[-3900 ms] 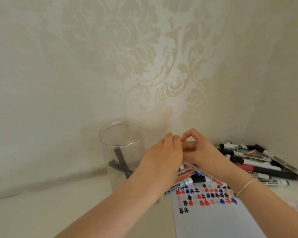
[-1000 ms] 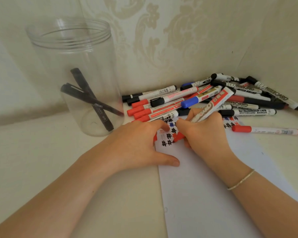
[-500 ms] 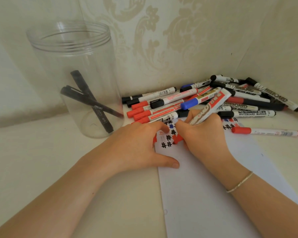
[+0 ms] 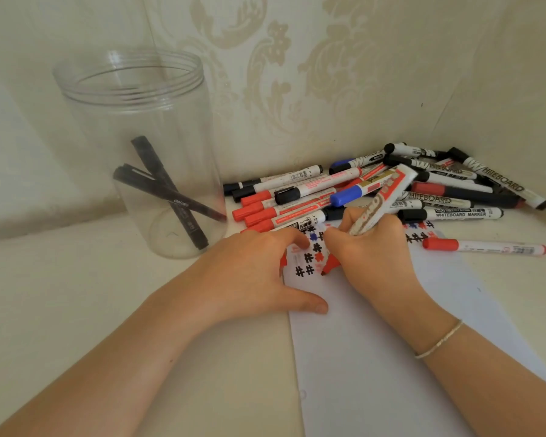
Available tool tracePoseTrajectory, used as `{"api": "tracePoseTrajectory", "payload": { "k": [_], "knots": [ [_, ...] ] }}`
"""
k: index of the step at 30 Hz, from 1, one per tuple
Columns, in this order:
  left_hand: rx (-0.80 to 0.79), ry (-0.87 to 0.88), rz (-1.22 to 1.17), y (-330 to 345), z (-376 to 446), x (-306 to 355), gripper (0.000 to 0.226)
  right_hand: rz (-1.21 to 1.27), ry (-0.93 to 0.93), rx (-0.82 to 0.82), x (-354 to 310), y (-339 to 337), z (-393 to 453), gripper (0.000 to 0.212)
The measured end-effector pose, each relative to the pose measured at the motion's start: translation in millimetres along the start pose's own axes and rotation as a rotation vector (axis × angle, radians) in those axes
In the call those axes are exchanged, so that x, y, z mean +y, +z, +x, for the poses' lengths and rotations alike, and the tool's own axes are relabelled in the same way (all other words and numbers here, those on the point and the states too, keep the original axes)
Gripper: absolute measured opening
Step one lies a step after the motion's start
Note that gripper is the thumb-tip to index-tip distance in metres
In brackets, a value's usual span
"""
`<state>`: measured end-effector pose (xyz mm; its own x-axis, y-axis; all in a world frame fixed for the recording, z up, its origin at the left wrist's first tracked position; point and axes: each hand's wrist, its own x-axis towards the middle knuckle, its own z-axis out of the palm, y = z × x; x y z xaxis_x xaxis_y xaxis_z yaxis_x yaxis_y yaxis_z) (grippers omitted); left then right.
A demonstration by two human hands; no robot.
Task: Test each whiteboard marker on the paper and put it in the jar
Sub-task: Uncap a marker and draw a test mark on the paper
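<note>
Red-tipped marker (image 4: 379, 201) slants onto marked paper (image 4: 375, 357) — clear jar (image 4: 145, 146) upright, two black markers (image 4: 167, 193) inside

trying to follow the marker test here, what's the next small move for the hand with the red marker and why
Probably finish the stroke, then lift the tip. The right hand grips the uncapped red whiteboard marker, tip on the white sheet of paper beside rows of hash marks, while the left hand pins the sheet. Capping and the clear plastic jar come after.
</note>
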<state>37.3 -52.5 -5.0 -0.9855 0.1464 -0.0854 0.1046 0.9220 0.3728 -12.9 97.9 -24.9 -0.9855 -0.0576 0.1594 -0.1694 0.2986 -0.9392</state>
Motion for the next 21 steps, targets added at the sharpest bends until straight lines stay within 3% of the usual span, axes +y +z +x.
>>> {"api": "tracePoseTrajectory", "payload": {
  "k": [4, 7, 9, 12, 21],
  "knots": [
    [0.033, 0.011, -0.107, 2.1, -0.9, -4.4, 0.066, 0.4, 0.069, 0.0, -5.8, -9.2, 3.7, 0.024],
    [0.054, 0.03, -0.21, 3.9, 0.2, -7.5, 0.05, 0.756, 0.142, -0.121, -11.3, -14.7, 6.9, 0.011],
    [0.057, 0.03, -0.237, 4.7, 0.0, -8.7, 0.046, 0.938, 0.195, -0.199, -13.2, -16.6, 6.7, 0.02],
    [0.061, 0.036, -0.245, 4.6, -1.9, -7.8, 0.038, 0.897, 0.2, -0.251, -14.0, -15.5, 3.8, 0.03],
    [0.073, 0.095, -0.271, 8.0, -2.3, -4.1, 0.027, 0.722, 0.107, -0.254, -13.1, -7.1, 0.0, 0.024]
  ]
}}
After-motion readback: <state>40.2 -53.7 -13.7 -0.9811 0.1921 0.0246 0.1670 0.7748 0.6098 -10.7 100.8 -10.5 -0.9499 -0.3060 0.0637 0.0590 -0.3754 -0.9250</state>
